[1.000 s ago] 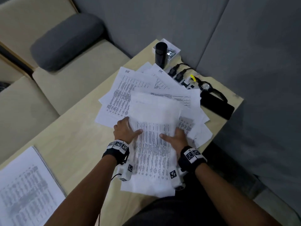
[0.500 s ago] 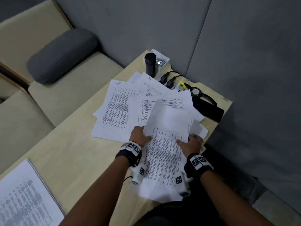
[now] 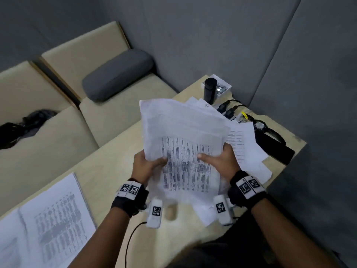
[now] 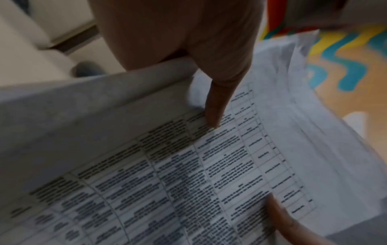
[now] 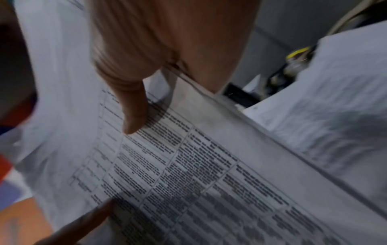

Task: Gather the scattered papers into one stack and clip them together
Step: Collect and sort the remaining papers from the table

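My left hand [image 3: 147, 163] and right hand [image 3: 222, 161] grip a raised sheaf of papers [image 3: 185, 144]; loose sheets [image 3: 245, 144] remain on the table [image 3: 108, 167], clipping undone.

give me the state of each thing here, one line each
held papers: lifted off the table, edges uneven, no clip on them
left hand: grips the sheaf's left edge
right hand: grips its right edge
loose papers: still spread on the table
black bottle: upright, cap on
white box: open, small metal pieces inside
bound stack: lying flat, apart
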{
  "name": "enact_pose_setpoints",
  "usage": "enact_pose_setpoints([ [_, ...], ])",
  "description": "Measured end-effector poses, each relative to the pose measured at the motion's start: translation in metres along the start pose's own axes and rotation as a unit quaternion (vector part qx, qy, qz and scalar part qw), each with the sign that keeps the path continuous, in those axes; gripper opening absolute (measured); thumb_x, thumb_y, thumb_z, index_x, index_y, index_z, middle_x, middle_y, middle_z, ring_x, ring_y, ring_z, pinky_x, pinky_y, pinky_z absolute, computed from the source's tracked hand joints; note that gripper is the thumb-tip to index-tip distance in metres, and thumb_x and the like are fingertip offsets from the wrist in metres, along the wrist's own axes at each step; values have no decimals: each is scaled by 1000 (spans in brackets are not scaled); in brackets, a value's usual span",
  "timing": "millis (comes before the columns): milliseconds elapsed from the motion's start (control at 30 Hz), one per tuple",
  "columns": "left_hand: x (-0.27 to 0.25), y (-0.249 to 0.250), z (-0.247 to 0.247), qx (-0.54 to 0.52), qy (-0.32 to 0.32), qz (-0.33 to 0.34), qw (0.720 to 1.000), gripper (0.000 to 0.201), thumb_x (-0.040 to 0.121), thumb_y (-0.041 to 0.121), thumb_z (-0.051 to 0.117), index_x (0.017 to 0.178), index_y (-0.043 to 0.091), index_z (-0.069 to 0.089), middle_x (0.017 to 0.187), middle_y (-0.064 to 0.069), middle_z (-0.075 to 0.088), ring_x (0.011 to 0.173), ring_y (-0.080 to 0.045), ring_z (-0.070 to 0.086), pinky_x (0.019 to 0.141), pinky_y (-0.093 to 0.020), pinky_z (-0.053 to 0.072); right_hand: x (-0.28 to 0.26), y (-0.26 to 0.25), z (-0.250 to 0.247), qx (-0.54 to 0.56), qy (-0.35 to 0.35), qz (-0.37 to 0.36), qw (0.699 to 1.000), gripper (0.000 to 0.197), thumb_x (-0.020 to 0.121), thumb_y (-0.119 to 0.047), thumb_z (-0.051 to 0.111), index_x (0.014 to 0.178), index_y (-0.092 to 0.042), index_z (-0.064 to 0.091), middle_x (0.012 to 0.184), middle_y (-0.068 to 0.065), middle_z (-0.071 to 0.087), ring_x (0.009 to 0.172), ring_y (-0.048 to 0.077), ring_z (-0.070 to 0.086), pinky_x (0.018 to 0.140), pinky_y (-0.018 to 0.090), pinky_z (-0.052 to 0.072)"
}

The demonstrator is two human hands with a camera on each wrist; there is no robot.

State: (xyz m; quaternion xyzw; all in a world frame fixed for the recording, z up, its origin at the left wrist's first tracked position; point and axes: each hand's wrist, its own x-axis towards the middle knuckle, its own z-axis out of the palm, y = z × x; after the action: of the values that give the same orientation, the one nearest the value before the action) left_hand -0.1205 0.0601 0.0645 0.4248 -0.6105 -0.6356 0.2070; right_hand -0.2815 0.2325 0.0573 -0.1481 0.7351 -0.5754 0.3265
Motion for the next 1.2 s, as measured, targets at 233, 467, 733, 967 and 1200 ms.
enact_pose_setpoints([
  [233, -39, 55, -97, -68, 80, 158, 982, 33, 75, -11, 73, 96, 15, 69, 92, 2, 76, 84, -16, 70, 73, -30, 59, -1, -66, 80, 41, -135, -68, 988, 74, 61, -36, 89, 125, -13, 59, 118, 0, 70, 112, 13, 66, 98, 30, 51],
  [467, -55, 17, -134, -39, 133, 111, 984, 38, 70, -5, 79, 97, 19, 69, 83, 10, 76, 76, -3, 71, 65, -22, 55, 0, -65, 130, -54, -220, -57, 972, 46, 64, -29, 89, 100, -20, 62, 102, 0, 70, 95, 9, 68, 86, 30, 57],
  [733, -44, 5, -134, -107, 146, 83, 980, 44, 64, -5, 81, 105, 11, 71, 96, -6, 76, 88, -20, 71, 77, -34, 59, 13, -47, 138, -34, -243, -56, 968, 42, 65, -13, 89, 101, -17, 67, 100, 5, 73, 99, 19, 69, 79, 30, 59],
  [967, -36, -5, -116, -129, 116, 21, 985, 44, 48, 9, 86, 90, 6, 73, 94, -12, 75, 85, -30, 70, 73, -42, 59, 12, -36, 134, 37, -178, 6, 983, 40, 69, -3, 85, 85, -21, 52, 87, -5, 64, 84, 15, 65, 68, 19, 48],
  [1200, -25, -21, -102, -20, 77, 12, 997, 37, 72, -2, 80, 101, 16, 68, 107, -14, 72, 97, -29, 69, 84, -45, 57, 18, -18, 123, -71, -238, 4, 969, 49, 62, -23, 91, 102, -13, 63, 100, 6, 72, 97, 25, 71, 75, 35, 61],
])
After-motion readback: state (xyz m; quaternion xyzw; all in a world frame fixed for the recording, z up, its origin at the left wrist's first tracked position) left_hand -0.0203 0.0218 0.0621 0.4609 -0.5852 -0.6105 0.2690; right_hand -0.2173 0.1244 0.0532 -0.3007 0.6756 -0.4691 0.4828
